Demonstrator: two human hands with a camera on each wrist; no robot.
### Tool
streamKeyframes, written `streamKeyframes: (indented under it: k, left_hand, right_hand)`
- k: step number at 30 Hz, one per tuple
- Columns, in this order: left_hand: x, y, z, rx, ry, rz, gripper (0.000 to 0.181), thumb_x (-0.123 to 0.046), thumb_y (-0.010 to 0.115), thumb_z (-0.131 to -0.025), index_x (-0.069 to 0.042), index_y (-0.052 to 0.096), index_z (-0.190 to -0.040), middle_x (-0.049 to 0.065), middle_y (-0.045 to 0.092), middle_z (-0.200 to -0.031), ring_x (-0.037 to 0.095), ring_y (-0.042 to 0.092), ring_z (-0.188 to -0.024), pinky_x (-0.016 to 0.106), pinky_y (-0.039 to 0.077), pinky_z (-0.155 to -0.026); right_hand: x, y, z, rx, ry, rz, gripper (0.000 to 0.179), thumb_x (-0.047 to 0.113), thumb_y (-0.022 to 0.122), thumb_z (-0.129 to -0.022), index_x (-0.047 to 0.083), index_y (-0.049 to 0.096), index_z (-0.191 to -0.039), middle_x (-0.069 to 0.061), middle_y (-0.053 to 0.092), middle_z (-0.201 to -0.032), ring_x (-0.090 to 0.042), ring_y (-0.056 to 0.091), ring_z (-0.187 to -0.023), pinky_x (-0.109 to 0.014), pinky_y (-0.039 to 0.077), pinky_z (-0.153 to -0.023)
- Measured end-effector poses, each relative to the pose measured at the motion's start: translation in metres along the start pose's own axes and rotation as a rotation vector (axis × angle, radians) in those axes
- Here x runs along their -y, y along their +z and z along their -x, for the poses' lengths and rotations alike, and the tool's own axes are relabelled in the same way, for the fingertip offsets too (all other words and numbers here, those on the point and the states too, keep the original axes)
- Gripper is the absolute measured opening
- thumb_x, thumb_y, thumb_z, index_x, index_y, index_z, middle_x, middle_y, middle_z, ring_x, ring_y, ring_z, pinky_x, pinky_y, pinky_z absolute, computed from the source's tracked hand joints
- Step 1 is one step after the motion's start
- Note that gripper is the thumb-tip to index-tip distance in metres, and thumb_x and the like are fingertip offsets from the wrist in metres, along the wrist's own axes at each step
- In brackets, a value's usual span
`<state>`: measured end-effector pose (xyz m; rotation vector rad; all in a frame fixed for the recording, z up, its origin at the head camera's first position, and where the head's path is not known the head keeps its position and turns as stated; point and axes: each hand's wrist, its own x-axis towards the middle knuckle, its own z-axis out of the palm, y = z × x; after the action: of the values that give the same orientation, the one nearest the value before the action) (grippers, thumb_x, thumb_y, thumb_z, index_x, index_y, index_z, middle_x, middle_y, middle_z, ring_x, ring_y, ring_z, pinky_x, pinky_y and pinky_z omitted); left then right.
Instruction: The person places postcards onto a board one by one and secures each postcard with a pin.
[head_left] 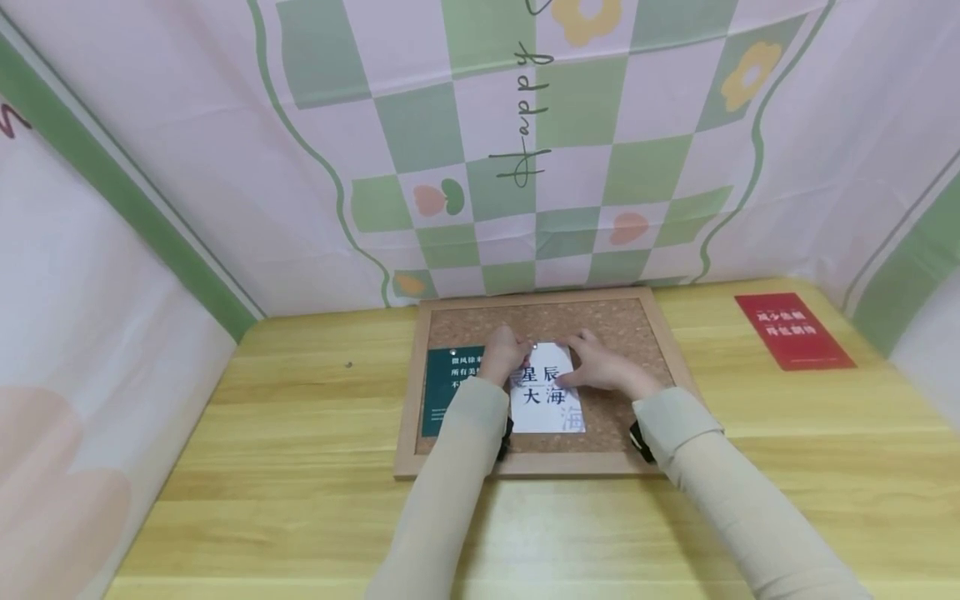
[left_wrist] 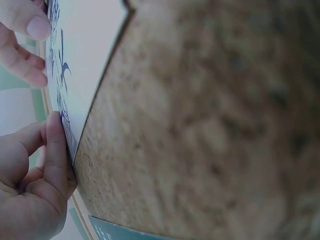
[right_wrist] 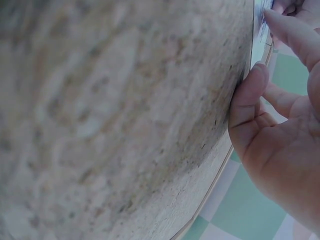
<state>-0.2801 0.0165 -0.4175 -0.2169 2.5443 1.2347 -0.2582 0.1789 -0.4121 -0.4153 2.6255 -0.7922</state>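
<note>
A white card (head_left: pixel 546 412) with dark blue characters lies on the cork board (head_left: pixel 611 433), just right of a dark green card (head_left: pixel 442 400). My left hand (head_left: pixel 502 354) is at its upper left corner, fingers curled and pinching the card there. In the left wrist view, the thumb and fingers of the left hand (left_wrist: pixel 40 180) meet at the card's edge (left_wrist: pixel 90 65). My right hand (head_left: pixel 603 364) rests on the card's right side, thumb and index finger spread along its edge. The right hand (right_wrist: pixel 280 130) shows its fingers against the cork in the right wrist view.
The board's light wooden frame (head_left: pixel 540 465) lies on a yellow wood-grain table (head_left: pixel 300 467). A red card (head_left: pixel 795 332) is at the right, and a tiny pin-like object (head_left: pixel 348 364) at the left. A small pale pin (head_left: pixel 453 352) tops the green card. Patterned cloth (head_left: pixel 502 167) hangs behind.
</note>
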Motion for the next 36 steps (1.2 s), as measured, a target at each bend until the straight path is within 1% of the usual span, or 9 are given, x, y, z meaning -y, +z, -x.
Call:
streamKeyframes:
  k: [4, 11, 17, 20, 25, 36]
  left_hand:
    - [-0.0001, -0.0002, -0.0029, 0.008, -0.015, 0.012, 0.046, -0.023, 0.054, -0.098, -0.009, 0.052, -0.054, 0.000, 0.050, -0.050, 0.013, 0.045, -0.048, 0.023, 0.036, -0.050]
    - [0.0000, 0.0007, -0.0042, 0.000, -0.002, 0.009, 0.046, -0.022, 0.054, -0.097, -0.008, 0.052, -0.054, 0.001, 0.049, -0.049, 0.013, 0.044, -0.046, 0.022, 0.035, -0.047]
    - [-0.0012, 0.0013, -0.0027, -0.002, 0.009, -0.001, 0.046, -0.021, 0.054, -0.098, -0.008, 0.052, -0.054, 0.000, 0.047, -0.049, 0.012, 0.041, -0.045, 0.023, 0.035, -0.049]
    - [-0.0011, 0.0016, -0.0024, -0.002, -0.001, 0.003, 0.045, -0.021, 0.054, -0.098, -0.008, 0.051, -0.054, 0.000, 0.047, -0.049, 0.012, 0.042, -0.046, 0.023, 0.036, -0.051]
    - [-0.0006, 0.0017, -0.0025, -0.001, -0.010, 0.019, 0.044, -0.021, 0.054, -0.098, -0.008, 0.051, -0.056, 0.000, 0.047, -0.050, 0.012, 0.041, -0.046, 0.023, 0.035, -0.050]
    - [-0.0026, 0.0000, 0.0011, -0.003, 0.020, -0.014, 0.046, -0.020, 0.054, -0.098, -0.008, 0.051, -0.054, 0.000, 0.046, -0.048, 0.012, 0.040, -0.044, 0.022, 0.035, -0.051]
  right_hand:
    - [0.0017, -0.0006, 0.0002, -0.002, -0.004, 0.007, 0.075, 0.023, 0.070, -0.085, -0.007, 0.033, -0.143, -0.031, 0.028, -0.142, -0.050, 0.033, -0.131, -0.062, 0.031, -0.108]
    - [0.0029, -0.0013, 0.0002, -0.002, -0.006, 0.013, 0.075, 0.023, 0.070, -0.084, -0.007, 0.033, -0.143, -0.031, 0.028, -0.142, -0.050, 0.033, -0.131, -0.062, 0.031, -0.108]
    - [0.0029, -0.0019, 0.0023, 0.003, 0.001, 0.013, 0.076, 0.023, 0.069, -0.085, -0.006, 0.032, -0.144, -0.031, 0.027, -0.143, -0.051, 0.032, -0.132, -0.064, 0.030, -0.108]
    - [0.0024, -0.0016, 0.0023, 0.005, 0.002, 0.013, 0.075, 0.023, 0.069, -0.085, -0.007, 0.032, -0.144, -0.032, 0.026, -0.143, -0.051, 0.032, -0.132, -0.064, 0.030, -0.108]
    - [0.0033, -0.0007, 0.0018, 0.002, -0.004, 0.018, 0.076, 0.024, 0.070, -0.085, -0.007, 0.032, -0.143, -0.032, 0.026, -0.143, -0.051, 0.032, -0.132, -0.063, 0.030, -0.108]
    - [0.0022, -0.0010, 0.0018, 0.001, -0.007, 0.014, 0.076, 0.023, 0.070, -0.085, -0.007, 0.032, -0.143, -0.032, 0.026, -0.143, -0.051, 0.031, -0.132, -0.063, 0.030, -0.108]
